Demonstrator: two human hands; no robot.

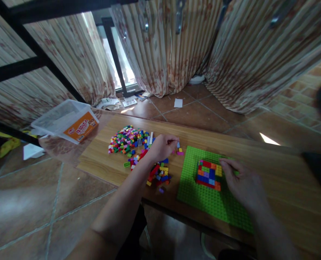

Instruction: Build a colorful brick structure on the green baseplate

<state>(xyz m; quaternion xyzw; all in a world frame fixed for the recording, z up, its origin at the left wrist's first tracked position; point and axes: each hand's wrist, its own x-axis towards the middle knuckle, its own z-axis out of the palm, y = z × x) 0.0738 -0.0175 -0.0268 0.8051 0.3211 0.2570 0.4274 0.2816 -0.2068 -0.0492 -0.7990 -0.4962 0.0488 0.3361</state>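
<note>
On the green baseplate (190,187) sits a low, multicoloured block of toy bricks (208,175) in red, blue, yellow, orange and green. At its far right corner is my right hand (243,182), thumb and forefinger brought together; whether a brick is between them is hidden. My left hand (163,147) hovers at the right side of the loose bricks with its fingers closed in a pinch. A light blue brick (178,144) shows right by its fingertips, but I cannot tell if it is held. Yellow and pink bricks (180,152) lie just below those fingertips.
A heap of small bricks (125,139) covers the left part of the wooden table (101,159), and more loose bricks (160,175) lie under my left forearm. A clear plastic bin (65,119) with an orange label stands at the left end. Curtains (166,47) hang behind.
</note>
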